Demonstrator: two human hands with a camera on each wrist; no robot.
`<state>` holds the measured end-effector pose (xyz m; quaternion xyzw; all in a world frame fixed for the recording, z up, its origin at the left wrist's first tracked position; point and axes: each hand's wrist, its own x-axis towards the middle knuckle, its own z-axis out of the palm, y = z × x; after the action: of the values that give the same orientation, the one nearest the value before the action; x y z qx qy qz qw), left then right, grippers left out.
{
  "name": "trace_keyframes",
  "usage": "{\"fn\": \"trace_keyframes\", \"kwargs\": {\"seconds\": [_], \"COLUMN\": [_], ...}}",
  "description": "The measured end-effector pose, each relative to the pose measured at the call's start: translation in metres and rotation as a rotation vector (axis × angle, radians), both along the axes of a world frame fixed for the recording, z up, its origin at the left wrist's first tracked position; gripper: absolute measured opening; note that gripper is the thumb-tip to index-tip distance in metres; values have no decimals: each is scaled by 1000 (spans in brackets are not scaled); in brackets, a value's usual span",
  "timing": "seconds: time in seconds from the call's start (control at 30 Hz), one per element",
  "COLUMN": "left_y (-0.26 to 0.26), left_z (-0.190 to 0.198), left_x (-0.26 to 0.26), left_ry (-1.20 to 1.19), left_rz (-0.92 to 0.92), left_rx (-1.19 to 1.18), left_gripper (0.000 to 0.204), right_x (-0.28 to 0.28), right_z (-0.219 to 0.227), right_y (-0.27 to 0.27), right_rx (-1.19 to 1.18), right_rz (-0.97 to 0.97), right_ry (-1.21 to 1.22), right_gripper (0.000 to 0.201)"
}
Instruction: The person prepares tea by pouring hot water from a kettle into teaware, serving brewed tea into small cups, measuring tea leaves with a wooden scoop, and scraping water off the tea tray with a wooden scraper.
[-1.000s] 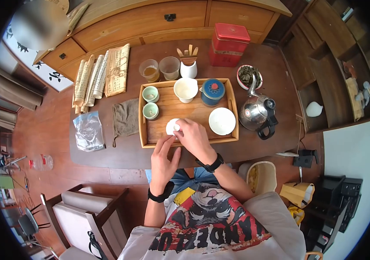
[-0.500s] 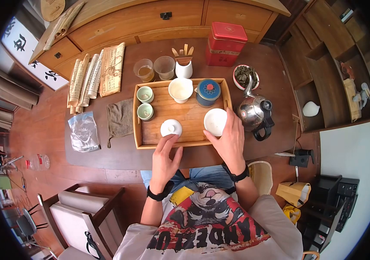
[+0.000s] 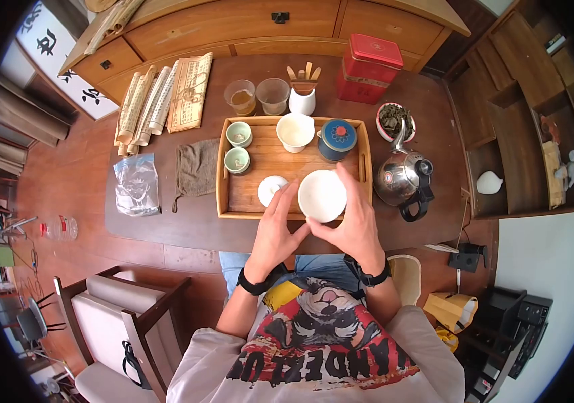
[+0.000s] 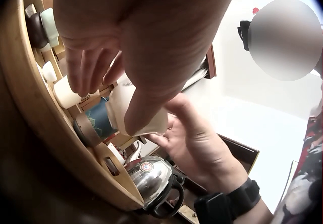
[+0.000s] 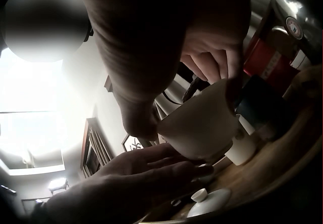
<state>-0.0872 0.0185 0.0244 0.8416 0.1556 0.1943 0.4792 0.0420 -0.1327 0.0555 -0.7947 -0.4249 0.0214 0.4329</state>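
Lifted over the front of the wooden tray (image 3: 260, 176), a white bowl-shaped cup (image 3: 322, 196) is pinched at its rim by my right hand (image 3: 359, 232), thumb and fingers on opposite sides. In the right wrist view the cup (image 5: 202, 123) is tilted. My left hand (image 3: 273, 238) is on the cup's left, its fingers extended; the right wrist view shows those fingers under the cup's base. Partly behind the left fingertips, a white knobbed lid (image 3: 270, 189) lies on the tray. A white pitcher (image 3: 295, 132) and a blue lidded pot (image 3: 338, 140) stand farther back.
Two green cups (image 3: 237, 161) sit at the tray's left. A steel kettle (image 3: 398, 178), a bowl of dark leaves (image 3: 394, 121) and a red tin (image 3: 370, 67) are to the right. A brown cloth (image 3: 196, 168) and plastic bag (image 3: 136, 185) lie left.
My right hand left the lid, went right to the white cup and lifted it leftward. My left hand has shifted from the lid's front toward the cup.
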Motion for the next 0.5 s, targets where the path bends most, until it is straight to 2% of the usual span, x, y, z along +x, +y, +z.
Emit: {"fn": "trace_keyframes", "kwargs": {"seconds": [0.17, 0.23, 0.5], "left_y": [6, 7, 7], "left_z": [-2, -2, -4], "left_x": [0, -1, -8], "left_ry": [-23, -16, -4], "left_rz": [-7, -12, 26], "left_rx": [-22, -57, -185], "left_gripper": [89, 89, 89], "right_x": [-3, -9, -10], "right_z": [-1, 7, 7], "right_y": [8, 8, 9], "right_rx": [-34, -25, -13], "right_rz": [25, 156, 225], "right_ry": [-66, 2, 17], "right_gripper": [112, 111, 109]}}
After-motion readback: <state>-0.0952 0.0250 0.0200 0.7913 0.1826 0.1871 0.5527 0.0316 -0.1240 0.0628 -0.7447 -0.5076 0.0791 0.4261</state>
